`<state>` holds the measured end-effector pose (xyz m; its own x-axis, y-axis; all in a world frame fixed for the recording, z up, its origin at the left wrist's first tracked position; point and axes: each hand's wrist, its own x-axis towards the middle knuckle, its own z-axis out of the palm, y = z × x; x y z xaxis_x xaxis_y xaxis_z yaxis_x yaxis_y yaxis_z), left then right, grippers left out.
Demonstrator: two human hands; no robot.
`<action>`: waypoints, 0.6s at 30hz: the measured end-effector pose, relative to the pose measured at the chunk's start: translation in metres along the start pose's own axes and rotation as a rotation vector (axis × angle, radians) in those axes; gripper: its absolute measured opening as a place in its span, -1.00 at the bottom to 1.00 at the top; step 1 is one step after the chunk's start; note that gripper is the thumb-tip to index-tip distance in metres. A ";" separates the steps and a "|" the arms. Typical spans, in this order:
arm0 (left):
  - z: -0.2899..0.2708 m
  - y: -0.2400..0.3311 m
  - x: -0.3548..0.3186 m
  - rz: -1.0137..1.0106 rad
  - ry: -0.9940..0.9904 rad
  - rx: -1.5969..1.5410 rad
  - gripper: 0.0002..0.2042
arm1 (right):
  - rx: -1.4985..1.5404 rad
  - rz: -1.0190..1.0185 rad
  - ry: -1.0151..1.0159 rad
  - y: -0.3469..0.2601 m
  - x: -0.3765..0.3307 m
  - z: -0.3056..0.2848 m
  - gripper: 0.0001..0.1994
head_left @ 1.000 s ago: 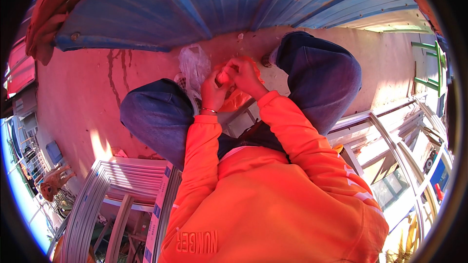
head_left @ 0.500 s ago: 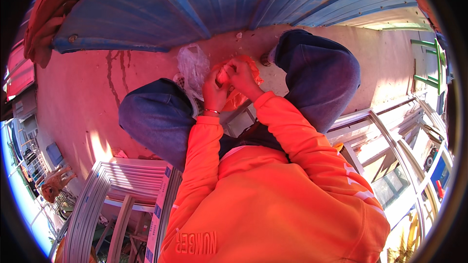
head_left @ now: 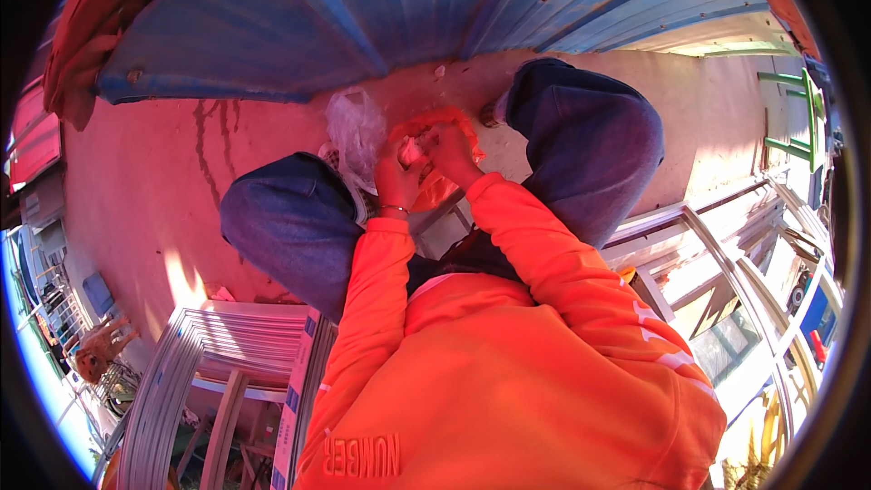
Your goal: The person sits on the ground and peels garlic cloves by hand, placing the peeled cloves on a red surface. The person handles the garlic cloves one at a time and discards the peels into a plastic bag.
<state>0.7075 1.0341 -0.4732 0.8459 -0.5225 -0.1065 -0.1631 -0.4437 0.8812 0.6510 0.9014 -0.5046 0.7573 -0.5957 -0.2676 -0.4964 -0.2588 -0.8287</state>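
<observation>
My left hand [head_left: 396, 180] holds a small pale, roundish thing [head_left: 411, 151] with its fingers curled round it; its kind is too small to make out. Close beside it on the right, my right hand [head_left: 452, 154] has its fingers bent and pressed together. Whatever those fingertips hold is hidden. Beneath both hands an orange-red plastic bag [head_left: 437, 192] lies spread between my knees. A whitish see-through plastic bag [head_left: 356, 127] rests just left of it, near my left foot.
Blue corrugated metal sheeting [head_left: 408, 9] closes off the far side. Stacked pale frames [head_left: 172, 372] stand at the lower left, and more window-like frames [head_left: 726, 281] at the right. Farther off are a green metal stand [head_left: 807, 118] at the right and a brown dog [head_left: 102, 347] at the left.
My right hand has shifted slightly away from the left, leaving more of the pale thing showing. My left hand still holds it. The whole view has shifted slightly.
</observation>
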 end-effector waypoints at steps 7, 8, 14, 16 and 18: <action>0.001 -0.002 0.013 0.062 -0.054 0.213 -0.53 | 0.313 -0.136 -0.048 -0.028 -0.008 -0.018 -0.82; 0.006 0.010 0.010 0.030 -0.076 0.237 -0.54 | 0.303 -0.260 0.036 -0.024 -0.006 -0.023 -0.82; 0.010 -0.030 0.015 -0.076 -0.160 0.040 -0.53 | 0.287 -0.207 -0.128 -0.018 -0.009 -0.029 -0.69; 0.004 0.005 0.008 -0.017 -0.200 0.077 -0.54 | 0.320 -0.195 -0.052 -0.010 -0.023 -0.037 -0.67; 0.000 0.006 0.010 -0.080 -0.252 0.004 -0.52 | 0.357 -0.206 -0.012 -0.010 -0.024 -0.037 -0.65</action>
<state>0.7153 1.0258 -0.4688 0.7032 -0.6503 -0.2876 -0.1030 -0.4934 0.8637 0.6226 0.8902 -0.4722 0.8314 -0.5496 -0.0819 -0.1568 -0.0907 -0.9835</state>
